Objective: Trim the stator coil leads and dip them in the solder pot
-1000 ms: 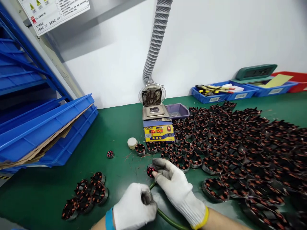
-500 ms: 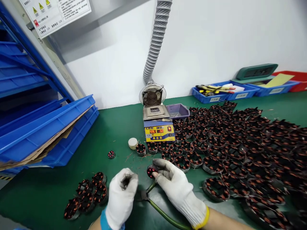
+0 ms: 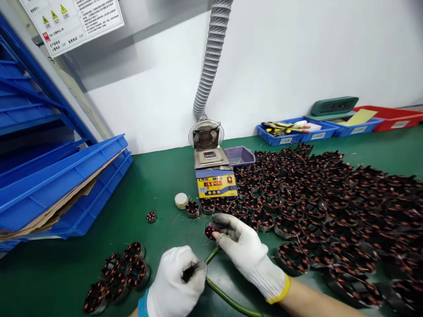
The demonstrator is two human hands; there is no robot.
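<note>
My right hand (image 3: 246, 246), in a white glove with dirty fingertips, pinches a small round coil-wound motor stator (image 3: 210, 231), dark with reddish windings. My left hand (image 3: 180, 279), also in a white glove, is curled with thumb and fingers pressed together; what they hold, if anything, is hidden. Green-handled pliers (image 3: 228, 301) lie on the table between my hands, their head covered by my left hand. A similar small stator (image 3: 151, 216) sits alone on the table. To the left of my left hand stand several larger black stators with copper coils (image 3: 115, 284).
A yellow-and-blue solder pot (image 3: 216, 187) with red digits stands ahead, below a grey duct hose (image 3: 211, 57). Many ring stators (image 3: 310, 207) crowd the right side. Beside the pot are a white round block (image 3: 180, 200) and a purple tray (image 3: 243, 154). Blue bins (image 3: 99, 185) stand left.
My left hand has moved right, over the head of the pliers. My right hand still holds the small stator in nearly the same place. The view has shifted slightly.
</note>
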